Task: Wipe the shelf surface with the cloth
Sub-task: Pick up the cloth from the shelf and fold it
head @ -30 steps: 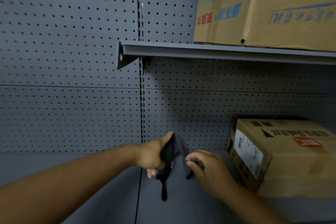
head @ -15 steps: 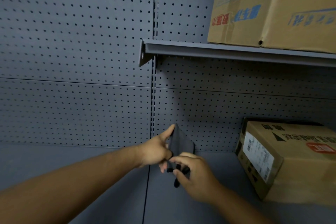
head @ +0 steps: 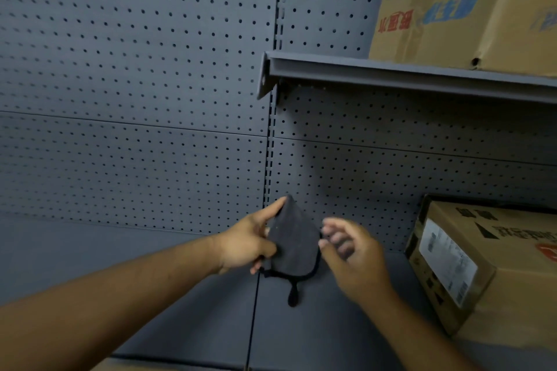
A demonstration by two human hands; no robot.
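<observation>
Left hand [head: 245,245] has the dark grey cloth [head: 294,242], thumb laid along its upper left edge and fingers curled in behind it, so the cloth stands up in the air above the lower shelf [head: 319,331], over the seam between the two shelf panels. The cloth hangs in a folded, teardrop shape, point up, with a dark stitched hem along the bottom and a small hanging loop [head: 293,295] dangling below it. Right hand [head: 351,256] sits just to the right of the cloth, fingers loosely spread and blurred, fingertips right at the cloth's right edge; whether they actually touch it I cannot tell, and it holds nothing that shows. Toward the right end of the lower shelf stands a cardboard box with a white label [head: 485,265], well apart from the cloth. Behind both hands runs the grey pegboard back panel [head: 135,69]. An upper shelf [head: 407,78] juts out above on the right, carrying a large cardboard carton with blue print [head: 452,6]
</observation>
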